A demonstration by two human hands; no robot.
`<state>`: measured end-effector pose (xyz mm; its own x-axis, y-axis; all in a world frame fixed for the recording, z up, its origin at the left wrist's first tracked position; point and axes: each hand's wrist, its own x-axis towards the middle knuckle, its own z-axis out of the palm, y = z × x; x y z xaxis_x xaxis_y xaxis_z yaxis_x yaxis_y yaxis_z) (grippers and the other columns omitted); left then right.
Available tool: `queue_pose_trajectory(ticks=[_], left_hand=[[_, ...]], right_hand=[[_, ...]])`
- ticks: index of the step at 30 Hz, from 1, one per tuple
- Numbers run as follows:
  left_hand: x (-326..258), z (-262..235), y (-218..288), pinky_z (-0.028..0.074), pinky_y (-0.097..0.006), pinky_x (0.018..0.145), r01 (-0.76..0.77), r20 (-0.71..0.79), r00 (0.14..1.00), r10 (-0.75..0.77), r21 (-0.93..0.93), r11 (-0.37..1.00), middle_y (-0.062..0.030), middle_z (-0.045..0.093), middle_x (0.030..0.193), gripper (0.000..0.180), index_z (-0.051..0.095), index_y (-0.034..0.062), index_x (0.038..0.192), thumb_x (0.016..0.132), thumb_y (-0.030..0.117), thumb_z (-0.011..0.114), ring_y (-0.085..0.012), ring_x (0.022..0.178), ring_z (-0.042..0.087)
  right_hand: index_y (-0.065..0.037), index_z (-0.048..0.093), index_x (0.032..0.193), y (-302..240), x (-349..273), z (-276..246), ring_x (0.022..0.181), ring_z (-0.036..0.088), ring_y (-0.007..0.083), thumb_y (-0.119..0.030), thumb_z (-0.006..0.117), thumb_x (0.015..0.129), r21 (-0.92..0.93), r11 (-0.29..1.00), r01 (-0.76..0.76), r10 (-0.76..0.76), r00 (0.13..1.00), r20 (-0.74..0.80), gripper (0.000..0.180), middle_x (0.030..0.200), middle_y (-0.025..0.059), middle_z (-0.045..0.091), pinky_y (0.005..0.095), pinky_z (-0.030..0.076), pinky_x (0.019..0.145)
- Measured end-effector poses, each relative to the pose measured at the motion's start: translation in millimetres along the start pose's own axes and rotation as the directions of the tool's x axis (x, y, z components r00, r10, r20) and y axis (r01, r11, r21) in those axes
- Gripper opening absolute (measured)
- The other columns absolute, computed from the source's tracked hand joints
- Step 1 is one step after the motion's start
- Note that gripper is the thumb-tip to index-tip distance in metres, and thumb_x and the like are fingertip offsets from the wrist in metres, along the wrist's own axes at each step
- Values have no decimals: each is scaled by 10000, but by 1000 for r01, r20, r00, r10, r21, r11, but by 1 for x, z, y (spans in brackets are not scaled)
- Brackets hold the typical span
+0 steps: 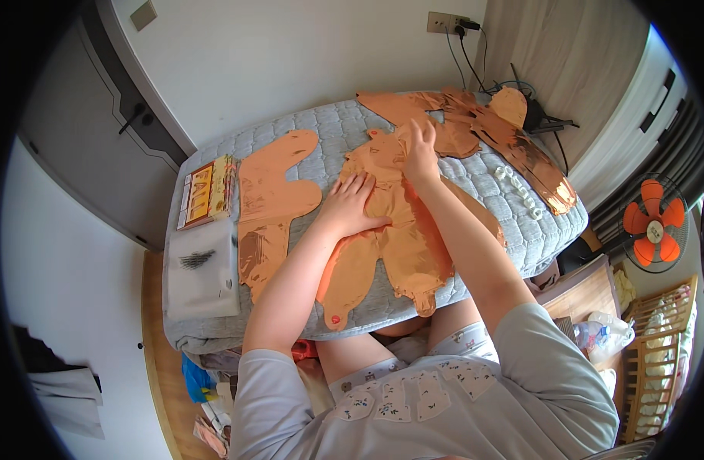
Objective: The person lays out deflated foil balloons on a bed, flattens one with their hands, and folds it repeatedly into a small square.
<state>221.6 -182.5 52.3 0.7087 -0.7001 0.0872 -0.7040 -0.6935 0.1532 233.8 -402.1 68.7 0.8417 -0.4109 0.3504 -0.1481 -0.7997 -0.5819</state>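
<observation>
A flat, copper-coloured foil balloon (413,264) lies creased across the quilted mattress in front of me, with rounded lobes and small tabs at its near end. My left hand (353,204) rests palm down on its left part, fingers spread. Over its upper right part is my right hand (421,157), fingers extended and pointing away; whether its thumb touches the foil is hard to tell. Left of them lies another flat foil balloon (279,192) with curved lobes. More copper foil balloons (513,146), some darker and shinier, overlap at the far right.
A printed package (207,192) and a clear plastic sleeve (204,268) lie along the mattress's (333,119) left side. White ring-like pieces (519,192) sit near its right edge. Beyond stand an orange-bladed fan (655,228) and a wooden rack (658,345). Cables (474,65) hang from a wall socket.
</observation>
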Motion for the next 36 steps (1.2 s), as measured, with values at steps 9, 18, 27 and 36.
queue_pose_trajectory(ticks=[9,18,27,36], left_hand=[[4,4,0,186,-511,1274,-14,-23,1000,14,-7,1000,-198,302,1669,1191,329,69,1608,749,819,674,-349,1556,266],[1,2,-1,174,-499,1278,-18,-20,1000,18,-16,1000,-194,296,1671,1194,324,74,1611,746,816,680,-341,1557,264],[1,4,-1,171,-500,1281,-11,-17,1000,11,-7,1000,-201,295,1669,1178,308,75,1616,765,804,669,-341,1556,264],[4,3,0,190,-518,1271,-33,6,999,33,4,999,-199,271,1680,1172,296,60,1618,786,806,647,-337,1559,260]], right_hand=[[-163,703,1188,-3,-1,-4,1277,540,281,-166,660,898,-591,587,554,-460,828,320,293,1380,73,560,428,459,1028],[-129,731,1106,-15,-9,4,1253,549,255,-281,693,904,-611,630,479,-433,870,236,255,1260,40,638,436,407,1042],[-102,710,1233,-10,-10,-2,1296,567,250,-120,634,912,-301,538,787,-698,616,365,331,1291,58,658,506,324,1172],[-30,721,1179,72,-7,-95,1073,699,273,-222,630,978,312,949,-45,-74,931,358,292,1142,179,738,374,524,941]])
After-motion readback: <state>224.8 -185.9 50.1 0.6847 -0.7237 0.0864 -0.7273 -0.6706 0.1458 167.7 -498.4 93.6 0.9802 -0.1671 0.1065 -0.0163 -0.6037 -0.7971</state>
